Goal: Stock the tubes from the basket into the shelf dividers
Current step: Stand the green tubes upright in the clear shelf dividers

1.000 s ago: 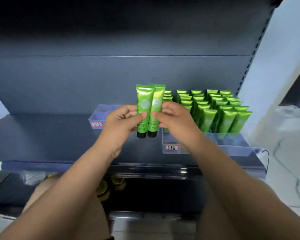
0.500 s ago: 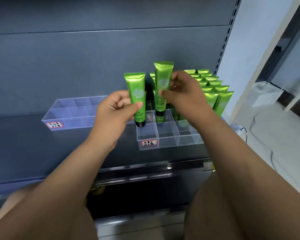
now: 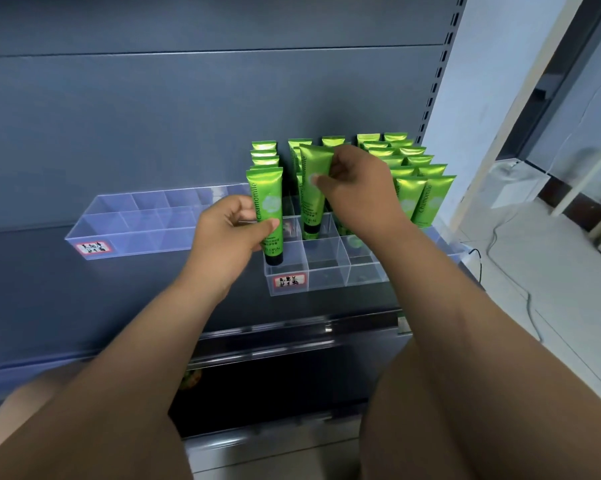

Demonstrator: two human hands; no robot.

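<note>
Two glossy green tubes with black caps, printed "Chamomile", are held upright, caps down. The left hand (image 3: 229,233) pinches the left tube (image 3: 266,188) between thumb and fingers, its cap at the front-left compartment of the clear divider tray (image 3: 327,275). The right hand (image 3: 358,188) grips the right tube (image 3: 313,164) near its top, its cap dipping into the next column, one row back. The tray sits on a dark grey shelf (image 3: 32,271) with a matching back panel (image 3: 188,116). A pale floor (image 3: 552,271) with a cable (image 3: 500,237) lies to the right. Rows of stocked tubes (image 3: 417,188) fill the tray's rear and right, partly hidden by the right hand. A red-edged label (image 3: 289,281) marks the tray's front, and a second clear tray (image 3: 136,230) stands to the left.
</note>
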